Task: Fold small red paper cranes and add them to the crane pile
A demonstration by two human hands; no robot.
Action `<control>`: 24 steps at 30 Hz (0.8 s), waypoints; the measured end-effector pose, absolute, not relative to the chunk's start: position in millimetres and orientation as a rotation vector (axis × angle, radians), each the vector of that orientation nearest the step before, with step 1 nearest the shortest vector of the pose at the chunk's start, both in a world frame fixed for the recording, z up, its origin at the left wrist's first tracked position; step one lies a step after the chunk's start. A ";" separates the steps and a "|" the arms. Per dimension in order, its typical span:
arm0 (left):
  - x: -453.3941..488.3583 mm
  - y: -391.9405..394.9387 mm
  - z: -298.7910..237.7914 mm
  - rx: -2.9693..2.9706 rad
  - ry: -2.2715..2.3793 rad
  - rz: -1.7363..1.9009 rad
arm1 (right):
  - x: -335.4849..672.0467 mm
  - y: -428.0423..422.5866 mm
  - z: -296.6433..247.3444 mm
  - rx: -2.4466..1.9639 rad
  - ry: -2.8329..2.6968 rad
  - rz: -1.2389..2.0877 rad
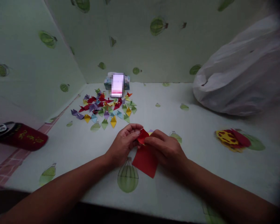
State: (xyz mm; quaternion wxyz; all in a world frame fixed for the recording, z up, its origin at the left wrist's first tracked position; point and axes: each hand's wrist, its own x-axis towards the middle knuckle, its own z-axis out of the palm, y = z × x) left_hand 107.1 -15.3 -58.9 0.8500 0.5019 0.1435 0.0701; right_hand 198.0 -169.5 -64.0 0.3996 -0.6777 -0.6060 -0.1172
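My left hand (pixel 124 141) and my right hand (pixel 164 147) meet at the middle of the table, fingers pinched on a small folded red paper piece (pixel 142 136). A flat red paper sheet (pixel 145 161) lies under my right hand, its corner pointing toward me. A bit of yellow and purple paper (pixel 150 132) shows just behind my fingers. Farther back lies a pile of several small folded paper pieces (pixel 105 107) in red, purple, yellow, green and blue.
A red can (pixel 20 136) lies on its side at the left. A white plastic bag (pixel 241 74) fills the back right. A red and yellow paper cutout (pixel 233 140) lies at the right. A small box (pixel 116 81) stands against the back wall.
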 end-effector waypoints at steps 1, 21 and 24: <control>107.2 -14.5 -59.2 1.065 0.295 0.131 | 198.4 -169.6 -63.3 -1.716 -1.522 -0.293; 106.7 -10.5 -56.4 1.521 0.203 0.276 | 199.3 -166.2 -67.1 -1.677 -1.533 -0.183; 106.6 -12.8 -58.2 1.507 0.204 0.270 | 197.0 -164.9 -69.9 -1.680 -1.541 -0.147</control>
